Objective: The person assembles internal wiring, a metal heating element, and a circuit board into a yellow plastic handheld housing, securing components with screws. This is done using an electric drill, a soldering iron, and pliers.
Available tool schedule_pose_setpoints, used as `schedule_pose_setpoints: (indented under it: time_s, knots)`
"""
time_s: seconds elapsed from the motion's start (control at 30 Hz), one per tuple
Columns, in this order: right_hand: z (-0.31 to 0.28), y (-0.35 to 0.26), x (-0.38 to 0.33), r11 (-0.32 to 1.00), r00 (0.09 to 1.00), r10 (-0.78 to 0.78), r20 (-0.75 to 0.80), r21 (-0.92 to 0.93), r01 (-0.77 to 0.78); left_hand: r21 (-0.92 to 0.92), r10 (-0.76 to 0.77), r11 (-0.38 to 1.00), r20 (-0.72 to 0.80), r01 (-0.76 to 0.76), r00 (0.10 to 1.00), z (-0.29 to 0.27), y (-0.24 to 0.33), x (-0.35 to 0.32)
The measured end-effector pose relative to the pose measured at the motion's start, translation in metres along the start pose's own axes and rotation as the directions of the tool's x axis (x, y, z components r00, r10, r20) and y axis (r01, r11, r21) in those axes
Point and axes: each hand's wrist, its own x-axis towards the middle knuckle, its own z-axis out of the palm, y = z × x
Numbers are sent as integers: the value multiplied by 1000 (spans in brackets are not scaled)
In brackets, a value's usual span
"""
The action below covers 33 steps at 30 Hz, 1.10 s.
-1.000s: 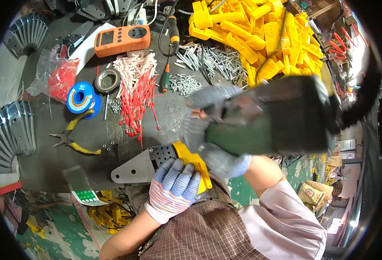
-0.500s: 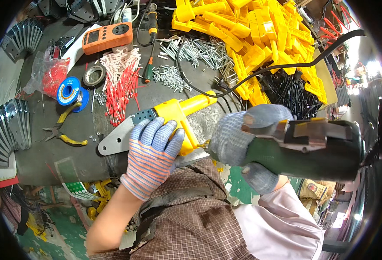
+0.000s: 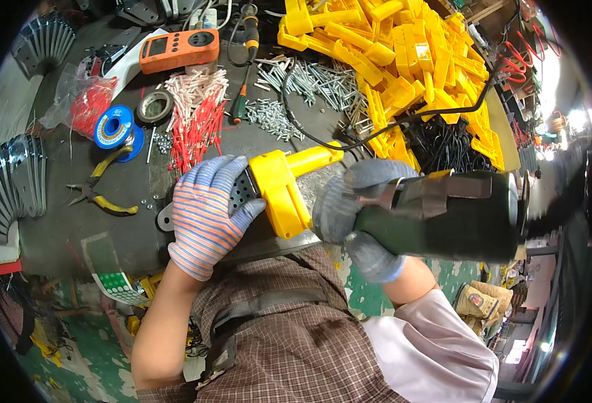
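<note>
The yellow housing (image 3: 282,198) is smooth plastic with a soft sheen, joined to a perforated plate (image 3: 240,193) of dull grey metal. Knitted cloth covers the left hand (image 3: 207,208) and, greyer and more worn-looking, the right hand (image 3: 359,215). The power tool (image 3: 437,221) looks like dark green plastic, its finish blurred. On the matt, scuffed counter (image 3: 57,238), far screws (image 3: 326,80) shine as bare metal; the spool (image 3: 116,133) at left is glossy blue plastic, the bag (image 3: 62,87) crinkled clear film. Nearest, the apron (image 3: 296,329) is matt checked cloth.

Yellow-handled pliers (image 3: 89,189) lie near a blue spool (image 3: 119,134) and tape roll (image 3: 142,112)
</note>
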Motion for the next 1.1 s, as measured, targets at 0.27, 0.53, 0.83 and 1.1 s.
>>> schedule_pose_setpoints:
  time_s: [0.27, 0.53, 0.83, 1.1]
  knots:
    - [11, -20, 16, 997, 999, 50, -7, -63, -51, -8, 17, 1000, -19, -17, 1000, -4, 4, 0]
    - [28, 27, 19, 999, 999, 33, 30, 3, -33, -24, 9, 1000, -19, -9, 1000, -3, -1, 0]
    - [13, 22, -16, 996, 1000, -12, 23, 85, 10, 26, 24, 999, -43, -23, 999, -3, 0, -1]
    - [-5, -15, 27, 973, 983, 168, -74, 173, -153, 106, 122, 987, -9, -121, 992, -2, 5, -17]
